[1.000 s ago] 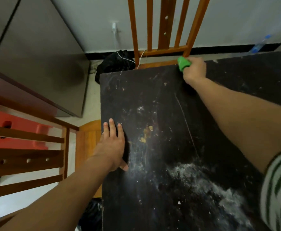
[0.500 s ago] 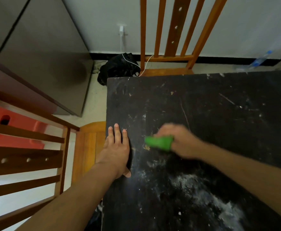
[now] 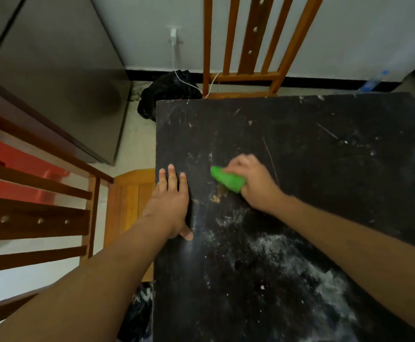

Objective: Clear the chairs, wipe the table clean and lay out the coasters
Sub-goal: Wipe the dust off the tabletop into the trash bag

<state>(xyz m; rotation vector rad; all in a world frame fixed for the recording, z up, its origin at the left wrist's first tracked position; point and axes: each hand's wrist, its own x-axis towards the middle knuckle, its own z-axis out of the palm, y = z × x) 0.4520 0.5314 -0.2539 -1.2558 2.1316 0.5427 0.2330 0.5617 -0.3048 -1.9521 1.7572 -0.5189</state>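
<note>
A black table (image 3: 324, 169) fills the right half of the view, smeared with white powder (image 3: 287, 262) near me and a small yellowish stain (image 3: 220, 195) near its left side. My right hand (image 3: 253, 183) grips a green cloth (image 3: 227, 178) and presses it on the tabletop just above that stain. My left hand (image 3: 172, 201) lies flat on the table's left edge, fingers straight. One wooden chair (image 3: 248, 58) stands at the far end of the table, another wooden chair (image 3: 127, 193) at the left side with its seat partly under the table.
A black bag (image 3: 167, 92) lies on the floor at the table's far left corner, with a white charger cable (image 3: 176, 67) running over it. A grey cabinet (image 3: 61, 77) stands at the left. A red stool (image 3: 16, 169) shows behind the chair slats. A plastic bottle (image 3: 372, 81) lies by the wall.
My right hand swept the green cloth from the table's far edge back to the stain, then shifted slightly right. The left hand stayed flat in place.
</note>
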